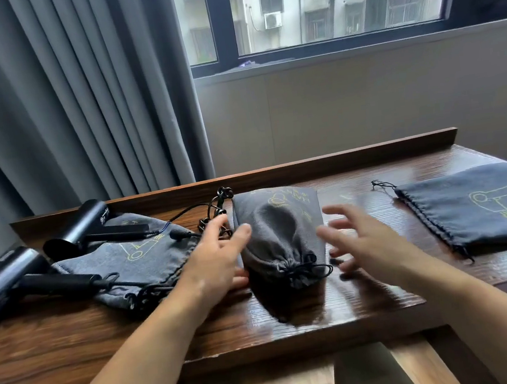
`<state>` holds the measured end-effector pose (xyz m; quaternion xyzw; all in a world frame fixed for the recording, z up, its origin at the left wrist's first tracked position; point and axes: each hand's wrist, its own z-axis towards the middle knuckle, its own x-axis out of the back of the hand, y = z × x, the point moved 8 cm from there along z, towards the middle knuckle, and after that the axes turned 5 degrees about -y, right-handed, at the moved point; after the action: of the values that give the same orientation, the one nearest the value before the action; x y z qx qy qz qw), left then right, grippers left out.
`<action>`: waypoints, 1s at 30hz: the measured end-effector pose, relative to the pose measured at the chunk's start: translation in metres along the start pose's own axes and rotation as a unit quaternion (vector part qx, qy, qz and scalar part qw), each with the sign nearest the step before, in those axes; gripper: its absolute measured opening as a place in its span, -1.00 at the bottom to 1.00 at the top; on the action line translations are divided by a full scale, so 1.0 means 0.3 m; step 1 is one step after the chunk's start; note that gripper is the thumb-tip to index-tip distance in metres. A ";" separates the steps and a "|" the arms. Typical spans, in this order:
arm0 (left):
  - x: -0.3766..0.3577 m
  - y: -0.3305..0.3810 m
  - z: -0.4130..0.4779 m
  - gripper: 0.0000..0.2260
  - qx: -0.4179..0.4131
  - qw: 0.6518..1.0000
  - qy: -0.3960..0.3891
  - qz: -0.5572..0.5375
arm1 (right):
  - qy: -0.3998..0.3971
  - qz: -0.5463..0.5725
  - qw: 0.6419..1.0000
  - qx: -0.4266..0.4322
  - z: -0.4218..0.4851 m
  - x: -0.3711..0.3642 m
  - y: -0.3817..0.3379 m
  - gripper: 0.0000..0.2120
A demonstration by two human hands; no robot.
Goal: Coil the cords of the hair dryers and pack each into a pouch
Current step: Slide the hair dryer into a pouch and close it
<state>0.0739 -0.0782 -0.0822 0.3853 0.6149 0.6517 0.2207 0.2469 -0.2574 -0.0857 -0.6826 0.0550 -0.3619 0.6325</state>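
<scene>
A full grey pouch (278, 233) with its drawstring pulled tight lies in the middle of the wooden table (370, 292). My left hand (219, 260) rests against its left side, fingers straight, thumb on the cloth. My right hand (357, 239) hovers just right of it, fingers spread, holding nothing. Two black hair dryers (81, 227) (4, 279) lie at the left on flat grey pouches (139, 257). Their black cords (216, 210) lie loose behind my left hand. A flat, unfilled pouch (483, 205) lies at the right.
A raised wooden lip (337, 154) runs along the table's back edge. Grey curtains (75, 102) hang at the back left and a window (334, 0) is above the wall. My knees (364, 376) show below the table's front edge.
</scene>
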 end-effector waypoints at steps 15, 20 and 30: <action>-0.395 0.058 0.264 -0.31 -0.033 0.982 -0.025 0.184 | 0.150 -0.311 0.938 -0.036 0.041 0.320 0.049 -0.54; -0.567 0.083 0.394 -0.26 -0.035 0.983 -0.050 0.173 | 0.100 -0.477 0.834 -0.258 0.040 0.545 0.283 -0.55; -0.894 0.194 0.551 -0.28 -0.045 0.975 -0.092 0.199 | 0.475 -0.217 0.852 -0.034 -0.112 0.843 0.132 -0.91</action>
<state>0.3750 -0.1866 -0.0962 0.5484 0.4727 0.6712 0.1591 0.4282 -0.4275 -0.0162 -0.4433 0.2112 -0.7678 0.4115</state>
